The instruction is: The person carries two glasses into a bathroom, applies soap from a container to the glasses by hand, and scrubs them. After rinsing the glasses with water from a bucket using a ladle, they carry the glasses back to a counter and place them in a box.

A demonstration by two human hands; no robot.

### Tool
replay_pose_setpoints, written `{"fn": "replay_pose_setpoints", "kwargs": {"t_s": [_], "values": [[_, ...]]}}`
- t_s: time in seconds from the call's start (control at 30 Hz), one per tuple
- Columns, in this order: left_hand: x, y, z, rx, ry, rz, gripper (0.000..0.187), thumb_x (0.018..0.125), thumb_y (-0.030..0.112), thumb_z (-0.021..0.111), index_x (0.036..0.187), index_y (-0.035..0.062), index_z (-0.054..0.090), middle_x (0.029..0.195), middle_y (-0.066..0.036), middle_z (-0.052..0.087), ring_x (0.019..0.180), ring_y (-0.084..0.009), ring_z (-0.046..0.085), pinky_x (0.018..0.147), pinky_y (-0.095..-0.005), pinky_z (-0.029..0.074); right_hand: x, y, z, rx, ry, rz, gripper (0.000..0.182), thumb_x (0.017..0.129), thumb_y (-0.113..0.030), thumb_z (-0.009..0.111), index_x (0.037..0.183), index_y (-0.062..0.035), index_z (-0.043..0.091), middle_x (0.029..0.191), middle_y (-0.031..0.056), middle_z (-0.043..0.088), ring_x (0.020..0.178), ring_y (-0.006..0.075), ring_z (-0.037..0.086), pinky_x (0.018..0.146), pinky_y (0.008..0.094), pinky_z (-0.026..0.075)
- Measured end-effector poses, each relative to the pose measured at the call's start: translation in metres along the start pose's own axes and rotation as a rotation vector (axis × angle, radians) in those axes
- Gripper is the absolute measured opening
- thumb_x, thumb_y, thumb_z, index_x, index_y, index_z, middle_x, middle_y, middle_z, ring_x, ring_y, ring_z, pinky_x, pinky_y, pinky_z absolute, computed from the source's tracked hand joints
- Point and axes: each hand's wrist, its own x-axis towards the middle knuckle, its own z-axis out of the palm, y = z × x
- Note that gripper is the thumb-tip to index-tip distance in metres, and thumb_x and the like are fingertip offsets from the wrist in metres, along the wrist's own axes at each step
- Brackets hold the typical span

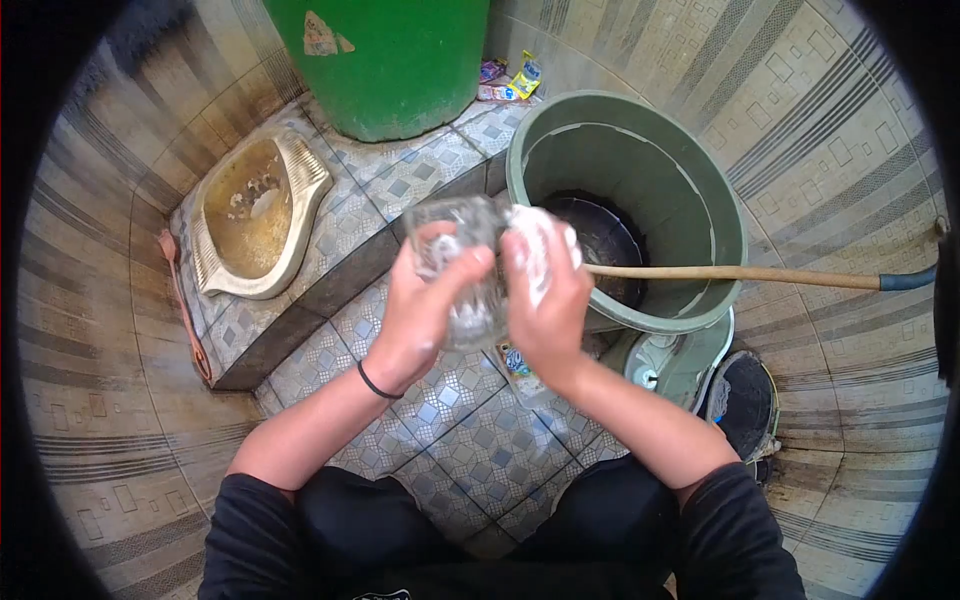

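Note:
My left hand (425, 305) grips a clear glass container (476, 325), thumb across its side, raised in front of me over the tiled floor. Close against the glass, my right hand (550, 320) has its fingers curled round something covered in white foam (535, 245). Motion blur and suds hide what that foamy thing is. Flecks of foam also lie on the right fingers and the left wrist. Below the right hand, a small patterned packet (516, 362) rests on the floor, partly covered by the hand.
A large grey-green bucket (738, 220) stands ahead right, a wooden-handled stick (740, 272) across its mouth. Behind it are sachets (524, 76). A green barrel (400, 65) and a squat toilet (312, 175) sit on the raised step. A black pail (748, 400) stands right.

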Motion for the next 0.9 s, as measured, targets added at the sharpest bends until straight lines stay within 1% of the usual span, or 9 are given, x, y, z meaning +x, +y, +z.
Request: {"fn": "replay_pose_setpoints", "kwargs": {"t_s": [0.07,0.1,0.27,0.33,0.53,0.73,0.8,0.83,0.9], "values": [[0.007,0.01,-0.003,-0.353,0.107,-0.087,0.046,0.082,0.022,0.072,0.116,0.0025,0.047,0.096,-0.007,0.058,0.087,-0.0136,0.059,0.075,-0.0278,0.05,-0.025,0.014,0.006,-0.109,-0.112,-0.283,0.036,0.09,-0.012,0.059,0.122,0.0025,0.052,0.123,0.0293,0.051,0.109,0.0431,0.054,0.086,0.0411,0.047],[0.01,0.009,-0.011,-0.162,0.093,-0.055,0.038,0.089,0.036,0.059,0.113,0.0075,0.051,0.104,-0.008,0.06,0.089,-0.0165,0.061,0.077,-0.0325,0.052,-0.031,0.01,0.006,-0.108,-0.111,-0.282,0.036,0.09,-0.012,0.059,0.122,0.0025,0.052,0.123,0.0293,0.051,0.109,0.0431,0.054,0.086,0.0411,0.047],[0.011,0.007,-0.01,-0.397,0.074,-0.156,0.038,0.09,0.042,0.055,0.11,0.01,0.053,0.102,-0.01,0.063,0.089,-0.0203,0.063,0.079,-0.0344,0.053,-0.034,-0.002,0.011,0.032,-0.231,-0.204,0.055,0.094,-0.013,0.052,0.14,0.0061,0.03,0.145,0.0341,0.024,0.133,0.0473,0.032,0.103,0.0451,0.036],[0.007,0.003,-0.004,-0.487,0.038,-0.185,0.041,0.09,0.045,0.053,0.11,0.0092,0.054,0.104,-0.011,0.063,0.094,-0.0213,0.063,0.085,-0.0356,0.051,-0.025,-0.006,0.015,0.218,-0.117,-0.101,0.053,0.094,-0.011,0.051,0.14,0.0059,0.032,0.146,0.0341,0.025,0.133,0.0466,0.032,0.104,0.0441,0.035],[0.004,0.008,0.001,-0.656,-0.141,-0.299,0.059,0.088,0.049,0.052,0.127,0.0045,0.049,0.117,-0.01,0.061,0.105,-0.0228,0.061,0.096,-0.0372,0.046,0.004,-0.022,0.002,0.003,-0.08,-0.279,0.048,0.094,-0.009,0.051,0.136,0.0105,0.037,0.141,0.0304,0.038,0.129,0.0375,0.043,0.099,0.0402,0.042],[0.014,0.009,-0.019,-0.654,-0.151,-0.263,0.067,0.083,0.054,0.051,0.127,0.0027,0.048,0.117,-0.012,0.06,0.104,-0.0244,0.061,0.095,-0.0383,0.048,-0.021,-0.005,0.014,0.004,-0.188,-0.404,0.055,0.091,-0.015,0.06,0.135,0.0096,0.038,0.136,0.0351,0.039,0.127,0.0465,0.042,0.102,0.0469,0.039],[0.014,0.004,-0.021,-0.64,-0.165,-0.288,0.066,0.083,0.055,0.051,0.124,0.0026,0.05,0.113,-0.013,0.062,0.102,-0.026,0.062,0.095,-0.0388,0.048,-0.021,0.01,0.02,-0.019,-0.128,-0.599,0.057,0.088,-0.015,0.063,0.137,0.0026,0.04,0.139,0.0352,0.035,0.126,0.0519,0.04,0.102,0.055,0.036],[0.014,0.001,-0.019,-0.62,-0.128,-0.291,0.064,0.084,0.055,0.05,0.12,0.0024,0.052,0.111,-0.014,0.062,0.101,-0.0266,0.062,0.094,-0.0391,0.048,-0.027,0.016,0.021,-0.031,-0.156,-0.578,0.056,0.086,-0.013,0.062,0.139,-0.0224,0.046,0.147,0.027,0.027,0.136,0.047,0.027,0.106,0.0578,0.031],[0.013,0.0,-0.016,-0.629,-0.087,-0.332,0.059,0.084,0.056,0.051,0.109,0.0023,0.056,0.101,-0.014,0.064,0.094,-0.0274,0.064,0.09,-0.0393,0.05,-0.03,0.026,0.02,-0.227,-0.135,-0.765,0.054,0.088,-0.015,0.058,0.138,-0.0286,0.045,0.148,0.0239,0.027,0.137,0.0469,0.022,0.109,0.0572,0.024]]}}
